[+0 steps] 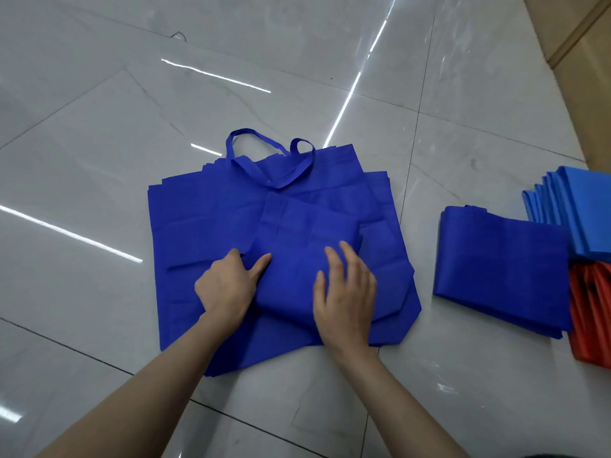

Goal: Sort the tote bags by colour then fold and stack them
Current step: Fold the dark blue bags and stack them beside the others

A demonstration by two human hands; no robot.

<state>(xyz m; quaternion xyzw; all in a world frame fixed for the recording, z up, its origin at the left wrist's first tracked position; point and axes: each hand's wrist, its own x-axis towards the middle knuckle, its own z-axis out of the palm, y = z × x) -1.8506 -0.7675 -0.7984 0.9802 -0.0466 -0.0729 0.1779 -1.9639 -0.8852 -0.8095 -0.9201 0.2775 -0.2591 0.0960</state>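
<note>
My left hand (228,282) pinches the left edge of the half-folded royal-blue fabric tote bag (297,256), thumb on top. My right hand (345,292) lies flat on it, fingers straight, likely setting the crease. The bag rests on the pile of unfolded royal-blue bags (198,209), keeping the colour together. The folded royal-blue stack (502,269) waits on the right.

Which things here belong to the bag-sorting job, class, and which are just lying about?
Job: half-folded dark blue bag under the left hand and right hand; unfolded dark blue pile; folded dark blue stack; light blue stack; red stack.
Lying about: cardboard box, top right; dark scrap on the floor, top left.
</note>
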